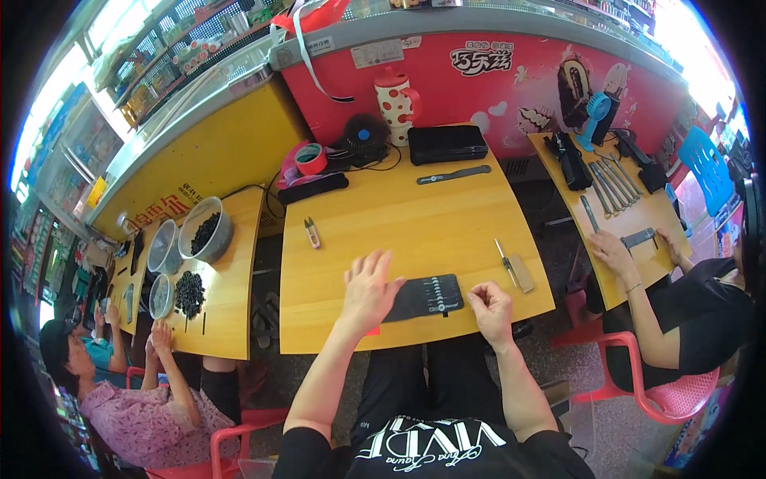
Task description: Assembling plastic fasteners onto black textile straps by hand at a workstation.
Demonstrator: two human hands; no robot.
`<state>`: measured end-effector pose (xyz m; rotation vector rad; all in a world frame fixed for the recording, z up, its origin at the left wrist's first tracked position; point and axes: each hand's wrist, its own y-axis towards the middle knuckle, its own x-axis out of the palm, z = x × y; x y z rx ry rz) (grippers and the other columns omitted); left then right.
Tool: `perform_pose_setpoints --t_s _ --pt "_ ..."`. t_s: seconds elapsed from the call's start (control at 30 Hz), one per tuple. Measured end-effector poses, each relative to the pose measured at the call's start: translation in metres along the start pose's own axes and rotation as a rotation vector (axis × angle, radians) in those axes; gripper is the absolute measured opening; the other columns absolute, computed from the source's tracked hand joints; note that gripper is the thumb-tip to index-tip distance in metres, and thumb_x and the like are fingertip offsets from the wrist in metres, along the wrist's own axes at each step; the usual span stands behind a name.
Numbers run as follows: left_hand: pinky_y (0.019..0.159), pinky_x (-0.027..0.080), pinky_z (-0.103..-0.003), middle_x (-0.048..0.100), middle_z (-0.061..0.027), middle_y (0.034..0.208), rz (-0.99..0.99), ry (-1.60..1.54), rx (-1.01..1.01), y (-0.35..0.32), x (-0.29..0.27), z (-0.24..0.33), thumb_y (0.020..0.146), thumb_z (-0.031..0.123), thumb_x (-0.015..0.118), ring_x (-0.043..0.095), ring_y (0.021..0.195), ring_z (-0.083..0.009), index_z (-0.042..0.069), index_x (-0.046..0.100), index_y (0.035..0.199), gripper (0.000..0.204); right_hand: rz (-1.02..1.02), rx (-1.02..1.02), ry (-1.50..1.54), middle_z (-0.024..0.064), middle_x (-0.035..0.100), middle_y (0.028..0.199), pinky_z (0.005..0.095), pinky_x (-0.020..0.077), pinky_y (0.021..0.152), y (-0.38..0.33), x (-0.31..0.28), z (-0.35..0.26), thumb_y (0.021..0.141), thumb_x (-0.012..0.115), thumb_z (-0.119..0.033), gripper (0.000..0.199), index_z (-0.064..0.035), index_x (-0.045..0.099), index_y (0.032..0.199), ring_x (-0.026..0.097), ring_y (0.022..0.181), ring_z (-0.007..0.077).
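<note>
A flat dark grey strip [415, 298] with pale printed marks lies near the front edge of my wooden table [359, 215]. My left hand [369, 289] is over its left end, fingers stretched and apart. Close to the strip's right end, my right hand [489, 310] has its fingertips pinched together. Whatever is between them, if anything, is too small to make out. A bit of red [373, 330] shows under my left wrist. To the right lie a thin pointed tool with a dark handle [506, 262] and a tan block [523, 274]. Small thread snips [312, 233] rest at the left.
Toward the back are a similar strip [454, 175], a black case [448, 144], a spotted tumbler [395, 108], a small fan [365, 134] and a tape roll [310, 159]. People work at side tables; the left one holds tubs [209, 231] and black pieces [190, 294].
</note>
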<state>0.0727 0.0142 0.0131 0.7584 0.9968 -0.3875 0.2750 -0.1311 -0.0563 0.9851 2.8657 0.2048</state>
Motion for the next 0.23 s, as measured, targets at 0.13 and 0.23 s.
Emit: perform_pose_setpoints --t_s 0.13,0.23 --pt "0.095 0.041 -0.051 0.057 -0.0181 0.126 -0.163 0.030 0.028 0.101 0.054 -0.005 0.092 0.025 0.061 0.048 0.118 -0.0382 0.004 0.060 0.122 0.037 -0.011 0.032 0.027 -0.0029 0.055 0.070 0.0207 0.0417 0.058 -0.002 0.000 -0.004 0.089 0.065 0.002 0.007 -0.0007 0.061 0.084 0.051 0.064 0.0029" --pt "0.092 0.042 -0.050 0.058 -0.0163 0.121 -0.118 0.178 0.024 0.174 0.101 -0.017 0.091 0.025 0.063 0.050 0.115 -0.0373 0.007 0.061 0.124 0.038 -0.009 0.031 0.002 -0.0021 0.058 0.072 0.0198 0.0428 0.060 -0.004 -0.001 0.006 0.088 0.067 -0.001 0.005 -0.0015 0.062 0.086 0.054 0.066 0.0033"
